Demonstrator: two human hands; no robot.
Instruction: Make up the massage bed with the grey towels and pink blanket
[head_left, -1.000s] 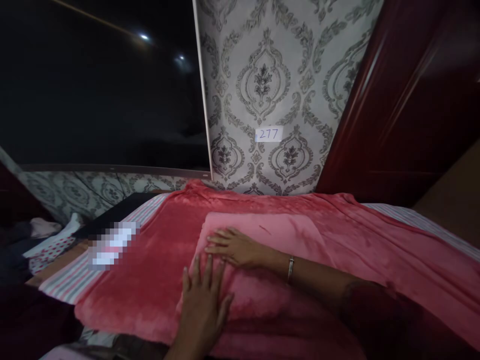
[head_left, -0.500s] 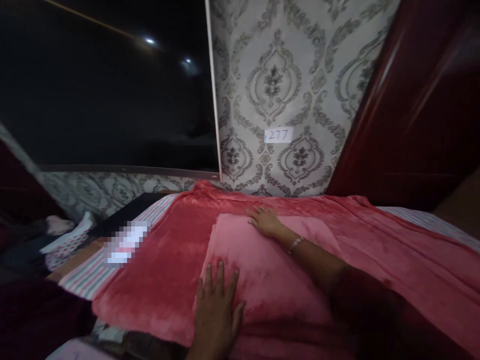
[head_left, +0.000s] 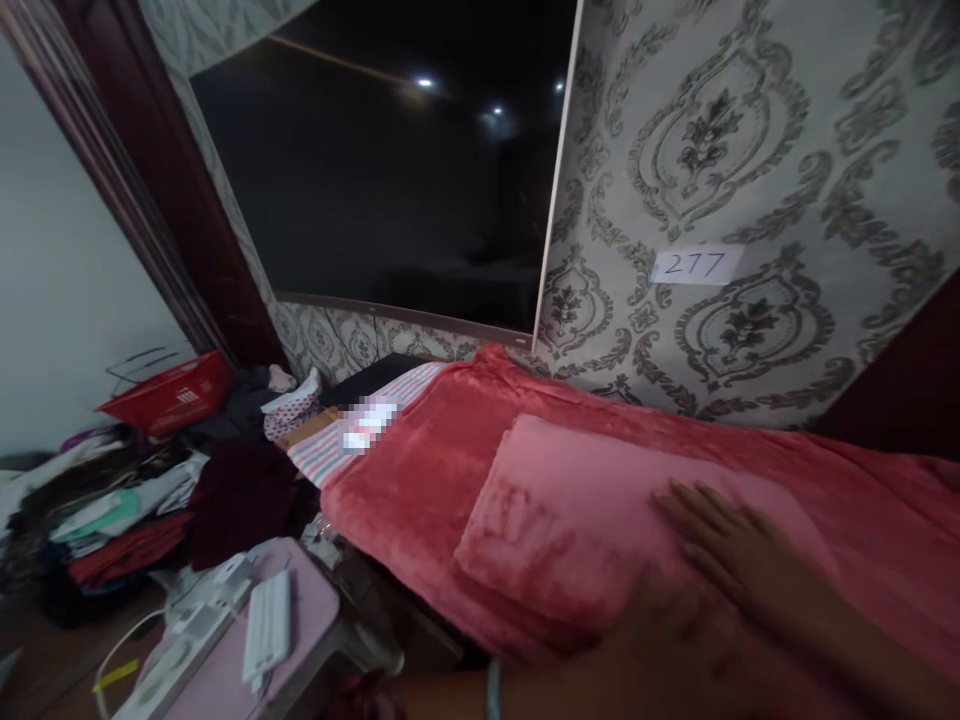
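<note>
A red-pink plush blanket (head_left: 420,480) is spread over a striped cloth (head_left: 319,455), with one part folded into a raised, paler pad (head_left: 570,500). My right hand (head_left: 712,540) lies flat on the folded part with its fingers stretched out. Lower down, my left hand (head_left: 660,625) reaches in from the bottom edge, a pale band on its wrist. It rests over the near side of the fold, blurred, its fingers seemingly extended. Neither hand grips anything visible.
At the lower left, a pink stool (head_left: 307,600) bears a white power strip (head_left: 184,640). Piled clothes (head_left: 135,540) and a red basket (head_left: 172,395) lie beyond. A dark television (head_left: 397,190) and a paper marked 277 (head_left: 697,264) are on the patterned wall.
The view has swung left, bringing the stool, clothes and basket into sight. My left hand has moved rightward across the fold, close to my right hand, which still lies on the blanket.
</note>
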